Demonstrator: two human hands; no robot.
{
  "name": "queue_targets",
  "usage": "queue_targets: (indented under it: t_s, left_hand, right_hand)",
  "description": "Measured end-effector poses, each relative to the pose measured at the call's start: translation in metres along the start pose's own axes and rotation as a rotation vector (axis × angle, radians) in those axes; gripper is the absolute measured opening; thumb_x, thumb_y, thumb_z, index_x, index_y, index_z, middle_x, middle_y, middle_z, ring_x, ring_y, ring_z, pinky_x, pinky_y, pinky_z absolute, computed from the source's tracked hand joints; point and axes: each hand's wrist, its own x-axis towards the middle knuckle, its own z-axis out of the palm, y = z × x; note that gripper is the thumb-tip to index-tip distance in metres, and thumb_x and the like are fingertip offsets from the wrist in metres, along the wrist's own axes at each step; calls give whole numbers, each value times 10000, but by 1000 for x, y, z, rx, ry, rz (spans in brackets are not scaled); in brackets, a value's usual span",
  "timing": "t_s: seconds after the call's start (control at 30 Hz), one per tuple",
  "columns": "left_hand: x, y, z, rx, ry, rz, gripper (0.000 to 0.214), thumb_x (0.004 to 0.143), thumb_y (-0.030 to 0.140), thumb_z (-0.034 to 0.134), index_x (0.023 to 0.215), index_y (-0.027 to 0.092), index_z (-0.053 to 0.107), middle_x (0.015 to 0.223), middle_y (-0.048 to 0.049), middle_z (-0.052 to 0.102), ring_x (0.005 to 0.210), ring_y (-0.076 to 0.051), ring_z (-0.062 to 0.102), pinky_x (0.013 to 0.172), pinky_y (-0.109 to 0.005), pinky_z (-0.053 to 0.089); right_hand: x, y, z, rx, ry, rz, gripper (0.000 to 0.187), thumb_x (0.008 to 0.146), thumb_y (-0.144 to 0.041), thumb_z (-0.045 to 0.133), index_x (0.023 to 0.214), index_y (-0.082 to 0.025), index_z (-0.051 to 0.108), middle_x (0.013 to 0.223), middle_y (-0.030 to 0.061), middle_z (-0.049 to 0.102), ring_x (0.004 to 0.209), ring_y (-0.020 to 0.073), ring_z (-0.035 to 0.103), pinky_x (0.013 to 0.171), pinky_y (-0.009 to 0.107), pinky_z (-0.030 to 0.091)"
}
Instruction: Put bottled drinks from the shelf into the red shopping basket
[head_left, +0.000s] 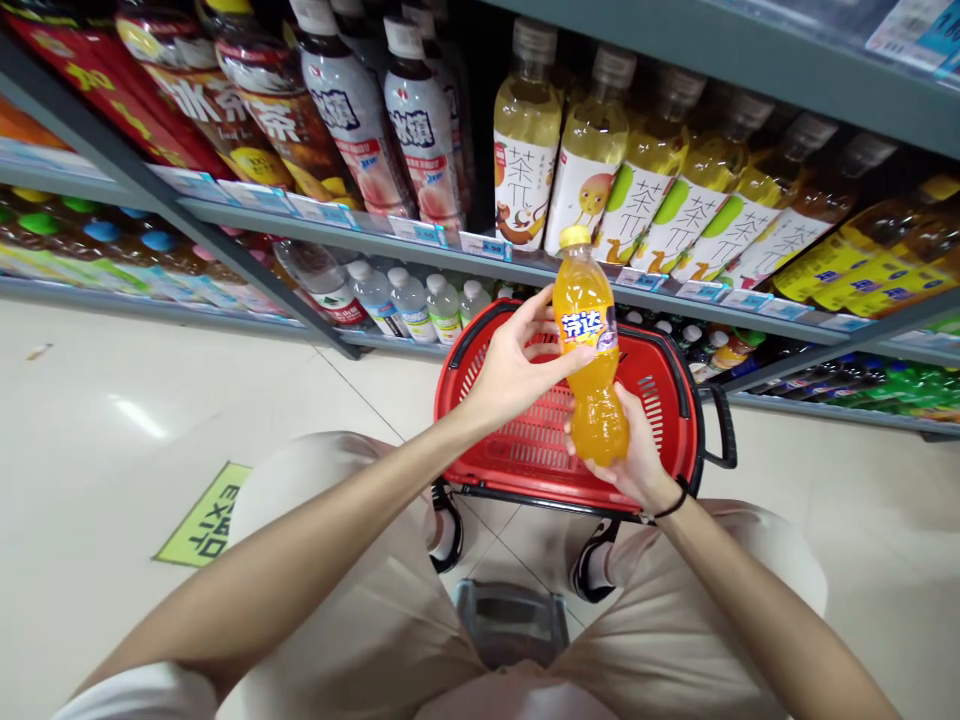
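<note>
An orange soda bottle [592,385] with a yellow cap stands nearly upright between my two hands. My left hand [517,350] is around its upper part, the thumb lying across the label and the fingers at its left side. Lower down, my right hand [630,445] grips the base from the right and below, a dark band at the wrist. Directly beneath the bottle is a red shopping basket [465,450] with black handles, set between my knees. No goods show in the visible part of the basket.
Ahead runs a shelf edge [360,222] with price tags. Above it stand tea bottles [525,170] and peach-drink bottles [420,140]; water bottles [409,300] fill the lower shelf. A green exit sign [206,520] marks the floor at left. A grey stool [511,620] shows between my legs.
</note>
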Motion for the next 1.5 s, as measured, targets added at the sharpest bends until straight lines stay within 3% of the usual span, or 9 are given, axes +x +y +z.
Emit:
queue_targets:
  t_s: [0.1,0.4,0.73,0.83,1.07,1.17,1.3,1.4,1.5]
  left_hand:
    - [1,3,0,-40,-53,12,670,765,386,895,1344,205,613,1324,-114,678,1175,-244,656,993,-419,606]
    - [-4,4,3,-141,-158,69,614,824,373,854,1302,262,484,1288,-79,686,1239,-255,669,1011,-427,602]
    - [-11,22,3,-175,-246,16,616,838,300,841,1280,280,412,1311,-73,674,1247,-267,683,938,-404,648]
    - [-12,25,3,-159,-250,17,613,839,320,839,1285,283,421,1312,-72,670,1257,-274,675,932,-409,653]
    - [-9,17,4,-136,-208,16,633,840,401,832,1332,290,450,1303,-84,700,1215,-286,706,932,-442,656]
    - [-4,10,3,-96,-172,18,604,855,449,811,1337,243,511,1362,-115,698,1243,-292,695,1003,-458,626]
    - [6,3,-5,8,-108,13,579,850,562,786,1260,187,624,1352,-136,711,1234,-285,691,1087,-460,569]
    - [13,1,-12,41,-56,-5,607,914,689,642,1228,169,660,1326,-148,718,1223,-282,687,1095,-469,547]
    - [17,-1,-20,84,-11,14,641,975,728,505,1220,158,666,1315,-155,716,1259,-282,659,1115,-477,515]
  right_hand:
    - [-1,-2,-6,25,-96,25,593,890,-698,585,988,-120,679,774,91,722,552,200,688,256,175,296]
    - [-3,-2,-13,66,-243,30,549,934,-659,522,930,-129,666,729,78,691,501,184,639,335,215,386]
    - [-4,4,-26,157,-495,116,611,974,-705,452,940,-130,655,698,54,646,452,153,563,266,185,254]
    - [-3,3,-27,138,-516,149,633,977,-727,409,914,-141,639,665,47,633,420,152,528,252,194,246]
    - [-4,0,-18,0,-308,114,661,928,-784,405,866,-163,623,624,34,605,396,142,510,267,191,245]
    - [-4,2,-11,-94,-152,-32,582,916,-700,500,980,-144,661,725,77,680,504,176,609,314,202,337]
    - [-6,7,-7,-288,-41,-235,500,887,-562,682,1170,-151,665,889,92,744,640,196,677,408,228,449]
    - [-6,6,-8,-553,85,-431,463,883,-456,778,1241,-185,666,1117,89,754,879,203,726,688,287,599]
    - [-5,2,-12,-764,159,-607,529,873,-420,813,1326,-209,640,1346,96,686,1205,251,672,1053,389,545]
